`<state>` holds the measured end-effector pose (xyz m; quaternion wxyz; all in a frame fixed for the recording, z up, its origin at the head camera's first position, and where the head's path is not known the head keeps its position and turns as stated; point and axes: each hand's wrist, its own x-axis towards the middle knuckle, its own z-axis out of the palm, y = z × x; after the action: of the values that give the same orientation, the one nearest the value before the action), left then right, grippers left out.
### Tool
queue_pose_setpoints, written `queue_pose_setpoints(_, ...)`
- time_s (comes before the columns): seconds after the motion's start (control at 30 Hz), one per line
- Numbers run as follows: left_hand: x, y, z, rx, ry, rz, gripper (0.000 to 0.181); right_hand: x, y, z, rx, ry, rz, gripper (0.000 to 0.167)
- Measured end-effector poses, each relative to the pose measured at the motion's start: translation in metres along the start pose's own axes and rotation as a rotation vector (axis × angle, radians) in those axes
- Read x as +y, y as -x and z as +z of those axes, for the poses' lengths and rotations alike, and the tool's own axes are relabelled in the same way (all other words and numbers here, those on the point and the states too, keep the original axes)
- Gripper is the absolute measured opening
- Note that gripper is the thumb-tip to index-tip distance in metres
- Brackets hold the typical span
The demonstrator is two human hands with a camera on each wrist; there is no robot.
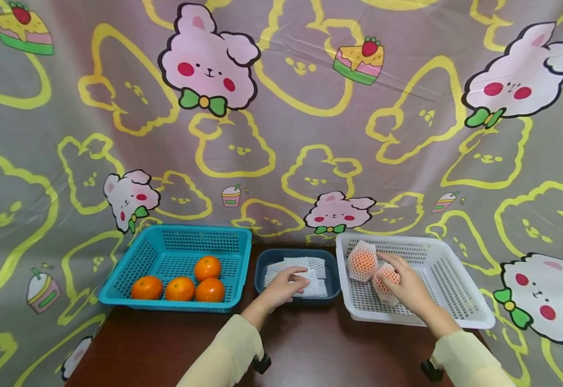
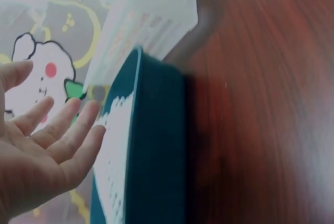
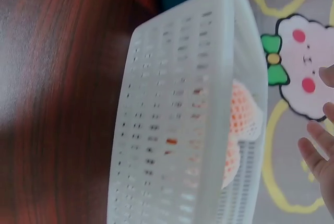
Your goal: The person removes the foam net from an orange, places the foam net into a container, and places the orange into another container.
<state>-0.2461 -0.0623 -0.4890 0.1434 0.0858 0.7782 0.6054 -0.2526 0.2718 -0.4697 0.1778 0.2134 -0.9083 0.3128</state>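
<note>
My left hand (image 1: 284,287) hovers over a dark blue tray (image 1: 260,269) that holds white foam fruit nets (image 1: 316,266). Its fingers are loosely bent, with nothing between them in the left wrist view. On the right, my other hand (image 1: 406,285) is above a white plastic basket (image 1: 465,287), and its fingers are spread and bare in the right wrist view. Inside that basket sit two oranges in white foam nets: one at the left (image 1: 362,262), and a second (image 1: 385,284) partly hidden behind the right hand.
A teal basket (image 1: 170,307) at the left contains several bare oranges (image 1: 180,289). All three containers stand in a row along the back of a dark brown wooden table (image 1: 300,344). A patterned cloth (image 1: 281,134) hangs right behind them.
</note>
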Motion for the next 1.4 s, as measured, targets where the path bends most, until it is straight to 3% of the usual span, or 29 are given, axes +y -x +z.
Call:
queue_pose_setpoints(0.33, 0.002, -0.018, 0.044, -0.004, 0.217, -0.075, 0.052, 0.024, 0.004, 0.001, -0.001, 0.005, 0.083, 0.056)
queue_pose_setpoints(0.67, -0.002, -0.028, 0.081, 0.041, 0.279, -0.122, 0.049, 0.041, 0.009, 0.009, -0.102, 0.052, 0.341, 0.067)
queue_pose_setpoints(1.07, -0.005, -0.03, 0.103, 0.076, 0.383, -0.096, 0.059, 0.055, 0.007, 0.013, -0.182, 0.031, 0.547, 0.086)
queue_pose_setpoints(1.4, -0.002, -0.03, 0.116, 0.101, 0.467, -0.116, 0.063, 0.055, -0.002, 0.022, -0.223, 0.005, 0.691, 0.091)
